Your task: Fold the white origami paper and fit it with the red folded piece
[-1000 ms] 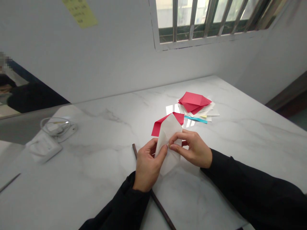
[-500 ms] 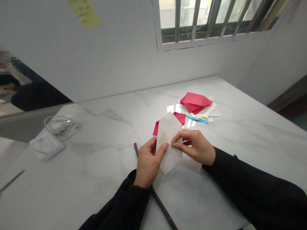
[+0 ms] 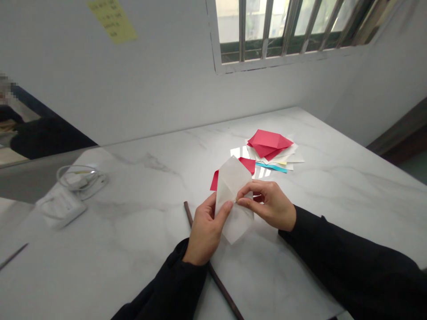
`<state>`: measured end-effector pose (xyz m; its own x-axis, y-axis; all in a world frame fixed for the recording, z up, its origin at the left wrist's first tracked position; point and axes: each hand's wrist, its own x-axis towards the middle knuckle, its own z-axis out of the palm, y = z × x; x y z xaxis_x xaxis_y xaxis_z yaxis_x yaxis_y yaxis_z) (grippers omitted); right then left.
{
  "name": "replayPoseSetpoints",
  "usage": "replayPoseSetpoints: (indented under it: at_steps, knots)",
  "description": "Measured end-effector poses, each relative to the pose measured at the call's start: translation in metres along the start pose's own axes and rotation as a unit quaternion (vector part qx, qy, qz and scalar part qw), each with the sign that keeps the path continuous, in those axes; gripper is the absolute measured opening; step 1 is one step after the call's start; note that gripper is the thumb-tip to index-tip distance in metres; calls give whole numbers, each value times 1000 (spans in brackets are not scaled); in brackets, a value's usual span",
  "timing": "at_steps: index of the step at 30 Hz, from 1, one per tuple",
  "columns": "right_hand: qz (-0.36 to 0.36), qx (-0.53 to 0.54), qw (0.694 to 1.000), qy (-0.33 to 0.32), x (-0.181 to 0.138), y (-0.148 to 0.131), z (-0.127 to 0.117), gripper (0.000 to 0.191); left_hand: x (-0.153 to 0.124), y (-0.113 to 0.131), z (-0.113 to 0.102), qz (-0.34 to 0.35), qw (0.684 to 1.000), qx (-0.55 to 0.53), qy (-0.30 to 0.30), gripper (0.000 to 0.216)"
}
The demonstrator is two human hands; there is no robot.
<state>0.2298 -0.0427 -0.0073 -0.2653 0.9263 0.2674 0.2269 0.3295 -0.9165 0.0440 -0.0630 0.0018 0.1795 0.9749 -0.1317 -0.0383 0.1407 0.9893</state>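
Note:
A white sheet of folded paper, pointed at top and bottom, is held up over the table. My left hand grips its left edge, thumb on the front and fingers behind. My right hand is closed in a pinch at the paper's middle, close to the left thumb. Something tiny shows between those fingertips, too small to name. Behind the white paper, a red paper piece is partly hidden. A dark brown stick lies on the table, passing under my left wrist.
Beyond my hands lies a stack of folded papers, with red paper on top and a blue strip below. At left are a white charger with cable and a thin pointed tool. A wall backs the marble-patterned table.
The view has shifted slightly, so the surroundings sit a little further left. Both hands keep nearly the same hold on the white paper, with the right fingertips still pinched at its middle.

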Motion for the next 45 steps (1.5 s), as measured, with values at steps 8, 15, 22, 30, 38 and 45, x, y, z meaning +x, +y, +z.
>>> replayPoseSetpoints:
  at_steps: [8, 15, 22, 30, 38, 45]
  knots:
    - [-7, -15, 1000, -1, 0, -2, -2, 6, -5, 3, 3, 57, 997, 5, 50, 75]
    - [6, 18, 1000, -9, 1, 2, -5, 11, -3, 4, -2, 28, 998, 33, 41, 33]
    - [53, 127, 990, -28, 4, 1, -10, 20, 4, -1, -8, 33, 998, -13, 55, 27]
    - [84, 236, 966, -61, 10, 1, -24, 24, 4, -1, -8, 0, 993, -98, 65, 62]
    - [170, 311, 934, -57, 11, 2, -28, 29, 10, -4, -12, -23, 983, -147, 111, 79]
    - [161, 249, 954, -54, 13, 14, -20, 31, 9, -6, -8, -32, 985, -139, 100, 77]
